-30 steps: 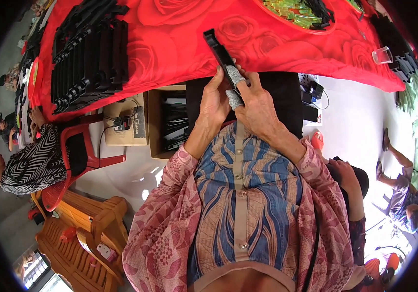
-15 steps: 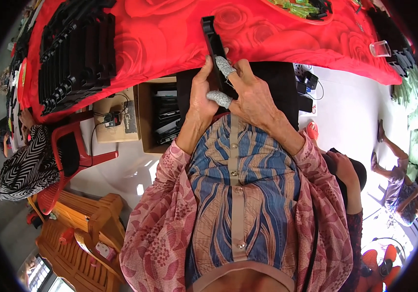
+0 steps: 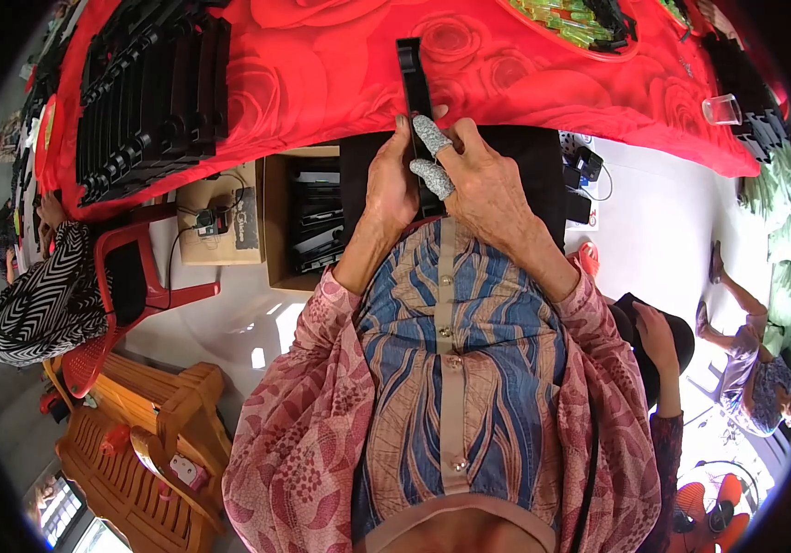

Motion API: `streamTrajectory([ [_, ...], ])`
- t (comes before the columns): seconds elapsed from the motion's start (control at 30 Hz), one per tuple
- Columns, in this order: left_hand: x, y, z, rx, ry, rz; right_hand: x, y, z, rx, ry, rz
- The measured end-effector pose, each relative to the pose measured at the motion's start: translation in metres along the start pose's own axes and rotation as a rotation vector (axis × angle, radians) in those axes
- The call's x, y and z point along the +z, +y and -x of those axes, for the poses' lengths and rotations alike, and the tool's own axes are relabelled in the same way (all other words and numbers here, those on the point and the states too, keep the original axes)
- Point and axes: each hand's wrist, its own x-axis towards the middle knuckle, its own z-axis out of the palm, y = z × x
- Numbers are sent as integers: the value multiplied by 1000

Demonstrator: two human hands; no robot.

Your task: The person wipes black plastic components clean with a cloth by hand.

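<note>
A long, narrow black plastic part (image 3: 416,90) stands out past my fingertips, its far end over the red tablecloth. My left hand (image 3: 390,192) is closed along its left side, thumb pointing up the part. From the right, my right hand (image 3: 489,184) grips the same part. Grey wraps cover two of my right hand's digits: one wrap (image 3: 430,135) lies against the part, and the other wrap (image 3: 432,179) sits lower, near my left palm. The near end of the part is hidden between my hands, above my dark-covered lap.
Black plastic parts (image 3: 151,106) stand stacked on the red rose-patterned tablecloth (image 3: 322,64) at left. A round tray (image 3: 612,55) holds yellow-green pieces; a clear cup (image 3: 720,110) is farther right. Below are a cardboard box (image 3: 277,226) of black parts and a red chair (image 3: 123,276).
The black part has swung from leaning left to nearly straight ahead and shifted slightly right. My right hand's lower wrapped digit has moved right and up, and both hands still grip the part.
</note>
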Motion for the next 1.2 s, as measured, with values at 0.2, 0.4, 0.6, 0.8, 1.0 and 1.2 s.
streamTrajectory([
  [0.2,4,1,3,73,59,-131,6,2,-1,-15,-7,-10],
  [0.4,0,-5,-1,134,122,-254,14,4,2,-62,32,88],
  [0.6,0,-6,-3,187,137,-387,13,2,-1,-39,-22,125],
  [0.8,-3,-8,-8,182,162,-379,11,-5,-4,35,-49,22],
  [1.0,-15,-14,-17,230,157,-350,16,-3,-6,15,-53,-10],
  [1.2,-13,-15,-11,202,180,-333,14,-1,-1,-14,-42,61],
])
